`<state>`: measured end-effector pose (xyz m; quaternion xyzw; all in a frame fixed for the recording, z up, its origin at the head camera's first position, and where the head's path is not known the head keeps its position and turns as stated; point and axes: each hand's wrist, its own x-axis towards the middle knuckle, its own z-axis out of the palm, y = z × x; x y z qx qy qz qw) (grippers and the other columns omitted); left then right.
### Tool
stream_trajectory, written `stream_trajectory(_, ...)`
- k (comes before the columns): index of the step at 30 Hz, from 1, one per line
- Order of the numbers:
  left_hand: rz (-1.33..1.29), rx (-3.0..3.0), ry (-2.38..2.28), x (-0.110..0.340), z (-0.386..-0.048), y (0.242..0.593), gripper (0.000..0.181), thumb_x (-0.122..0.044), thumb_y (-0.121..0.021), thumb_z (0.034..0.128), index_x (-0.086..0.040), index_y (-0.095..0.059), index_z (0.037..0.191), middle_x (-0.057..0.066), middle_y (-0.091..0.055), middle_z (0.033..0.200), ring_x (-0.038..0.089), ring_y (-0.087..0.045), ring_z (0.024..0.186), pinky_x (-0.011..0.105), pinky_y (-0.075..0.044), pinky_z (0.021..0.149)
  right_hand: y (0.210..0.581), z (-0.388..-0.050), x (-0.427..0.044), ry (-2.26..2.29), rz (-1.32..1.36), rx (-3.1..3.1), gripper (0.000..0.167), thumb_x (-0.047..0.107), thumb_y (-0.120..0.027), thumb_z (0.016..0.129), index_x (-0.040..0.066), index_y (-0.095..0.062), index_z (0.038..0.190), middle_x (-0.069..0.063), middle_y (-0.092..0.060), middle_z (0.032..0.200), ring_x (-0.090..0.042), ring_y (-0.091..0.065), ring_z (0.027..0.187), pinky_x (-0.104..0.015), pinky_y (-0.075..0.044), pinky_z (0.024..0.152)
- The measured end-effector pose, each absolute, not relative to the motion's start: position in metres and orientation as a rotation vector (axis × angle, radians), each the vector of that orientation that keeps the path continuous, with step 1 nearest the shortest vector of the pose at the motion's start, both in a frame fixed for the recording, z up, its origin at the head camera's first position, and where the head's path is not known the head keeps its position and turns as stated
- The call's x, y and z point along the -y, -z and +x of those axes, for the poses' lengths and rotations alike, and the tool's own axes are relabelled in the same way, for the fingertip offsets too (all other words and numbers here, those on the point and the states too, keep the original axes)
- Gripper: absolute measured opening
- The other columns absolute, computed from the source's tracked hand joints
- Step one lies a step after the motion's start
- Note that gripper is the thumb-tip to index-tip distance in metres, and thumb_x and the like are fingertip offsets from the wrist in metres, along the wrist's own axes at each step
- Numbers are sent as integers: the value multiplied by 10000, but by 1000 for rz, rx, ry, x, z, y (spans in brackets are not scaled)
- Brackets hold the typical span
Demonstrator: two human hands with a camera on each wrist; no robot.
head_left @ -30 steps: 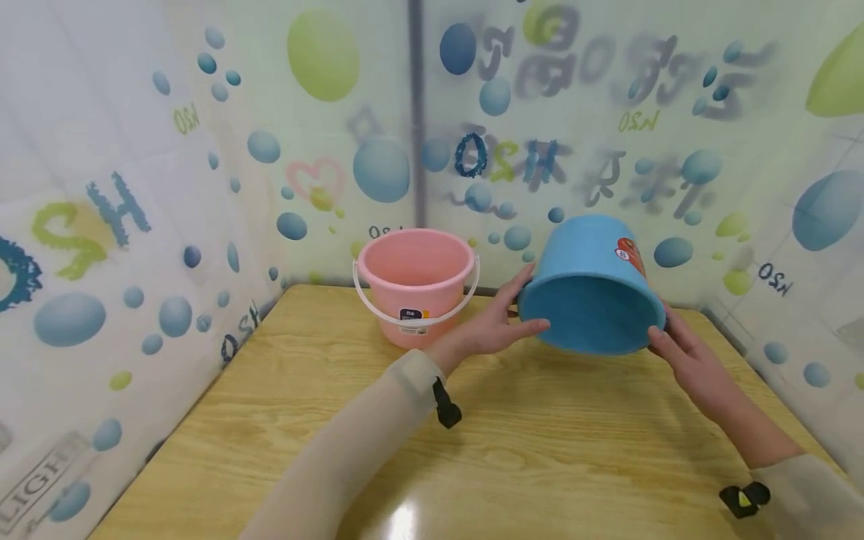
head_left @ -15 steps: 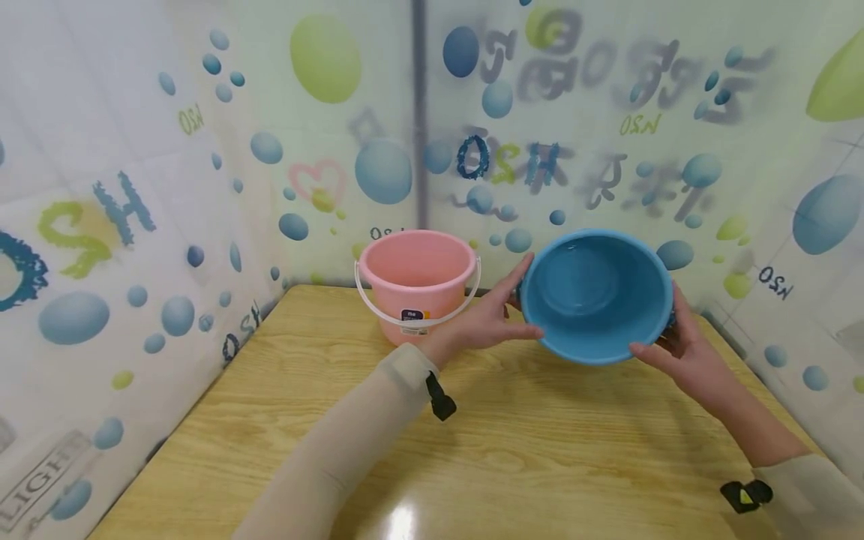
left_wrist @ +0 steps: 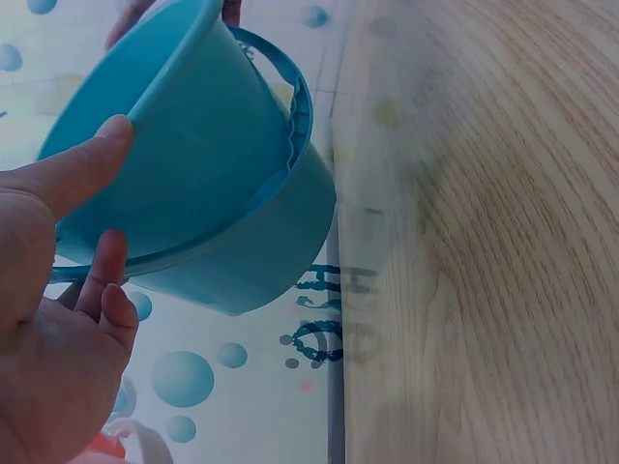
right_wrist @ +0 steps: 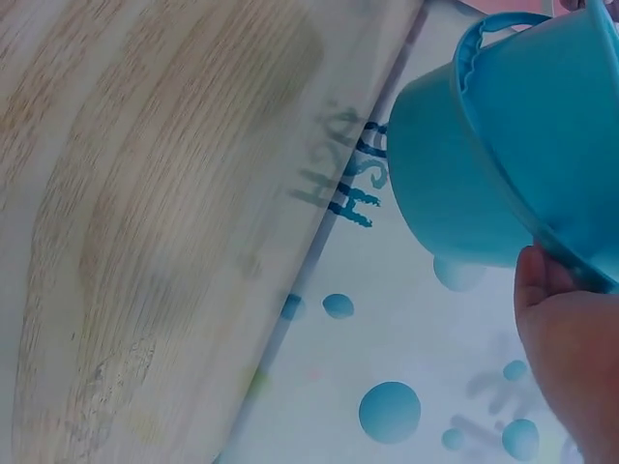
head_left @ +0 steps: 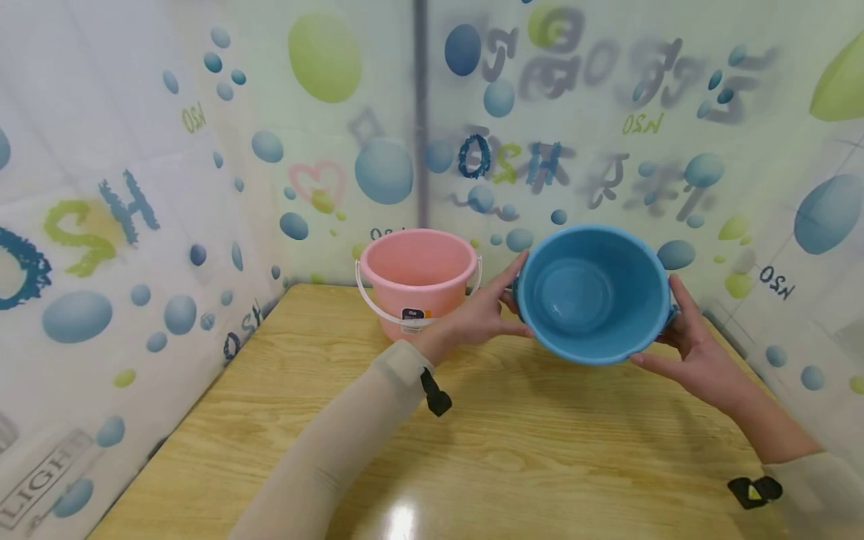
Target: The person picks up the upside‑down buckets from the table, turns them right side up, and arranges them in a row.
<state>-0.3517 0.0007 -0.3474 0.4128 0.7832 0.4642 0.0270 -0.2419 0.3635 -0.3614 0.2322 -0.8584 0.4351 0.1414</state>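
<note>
A blue bucket [head_left: 594, 292] is held up off the table, tipped so that its mouth faces me and its inside shows. My left hand [head_left: 482, 311] grips its left side, thumb at the rim and fingers behind. On the opposite side my right hand [head_left: 702, 367] holds it, its thumb near the lower rim. In the left wrist view the bucket's blue handle [left_wrist: 297, 77] lies folded back around the outside of the body. Just behind my left forearm a pink bucket [head_left: 442, 300] stands upright on the table, its white handle [head_left: 365, 293] hanging down in front.
The wood-grain table [head_left: 526, 457] spreads out below both hands. Around its back and sides hang pale curtains [head_left: 324, 255] printed with blue and green bubbles, close behind the two buckets.
The blue bucket's mouth has swung up from facing downward to facing me. Both hands keep their hold at its sides. The pink bucket stays in place.
</note>
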Motion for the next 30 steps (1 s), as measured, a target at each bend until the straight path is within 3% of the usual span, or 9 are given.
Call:
stream_trajectory(3, 1276, -2409, -1442, 0, -352, 348, 1248, -161, -912, 922, -324, -30, 1789, 189, -532, 1547, 308, -675, 1119, 232, -526, 797, 362, -245, -366, -1250, 721, 2450, 1289, -144, -783, 923, 321, 60, 1780, 245, -529, 1505, 84, -650, 1170, -99, -567, 896)
stream_trajectory(7, 1277, -2389, -1454, -1, -355, 349, 1221, -169, -894, 940, -317, -29, 1790, 216, -534, 1536, 371, -674, 1139, 227, -527, 799, 362, -248, -369, -1211, 741, 2438, 1253, -144, -774, 932, 304, 27, 1786, 257, -500, 1549, 92, -657, 1154, -85, -556, 902)
stream_trajectory(13, 1198, -2417, -1465, -2, -358, 347, 1167, -233, -893, 948, -366, -89, 1784, 135, -635, 1277, 221, -673, 1035, 246, -592, 807, 360, -249, -373, -1148, 708, 2435, 1164, -121, -749, 969, 268, -24, 1792, 291, -565, 1428, 111, -649, 1098, -52, -524, 894)
stream_trajectory(16, 1196, -2417, -1471, -4, -359, 347, 1139, -261, -883, 959, -362, -104, 1784, 116, -662, 1223, 218, -675, 1027, 279, -602, 810, 358, -250, -376, -1153, 702, 2428, 1113, -123, -727, 983, 240, -56, 1793, 294, -582, 1396, 116, -637, 1105, -52, -522, 878)
stream_trajectory(20, 1212, -2365, -1497, -8, -360, 348, 1119, -252, -860, 977, -355, -93, 1785, 159, -690, 1401, 253, -701, 1222, 344, -617, 961, 356, -250, -380, -1192, 714, 2426, 1052, -122, -687, 1012, 227, -74, 1792, 305, -542, 1444, 147, -619, 1167, -65, -547, 866)
stream_trajectory(23, 1201, -2322, -1520, -10, -361, 349, 1108, -232, -847, 987, -353, -89, 1786, 215, -592, 1577, 322, -660, 1390, 412, -605, 1079, 355, -250, -380, -1261, 739, 2431, 1031, -132, -654, 1027, 228, -64, 1792, 266, -509, 1501, 142, -615, 1231, -113, -596, 860)
stream_trajectory(26, 1165, -2275, -1549, -12, -360, 349, 1087, -223, -832, 1002, -342, -90, 1787, 212, -460, 1695, 373, -630, 1445, 446, -609, 1095, 355, -250, -382, -1315, 710, 2465, 981, -83, -626, 1067, 251, -56, 1792, 208, -483, 1527, 158, -596, 1242, -136, -610, 852)
stream_trajectory(30, 1097, -2268, -1562, -15, -361, 349, 1058, -282, -821, 1011, -348, -102, 1785, 133, -368, 1781, 354, -619, 1470, 437, -606, 1106, 355, -252, -385, -1317, 602, 2538, 881, 37, -584, 1129, 278, -54, 1791, -80, -496, 1597, 190, -588, 1189, -124, -589, 850)
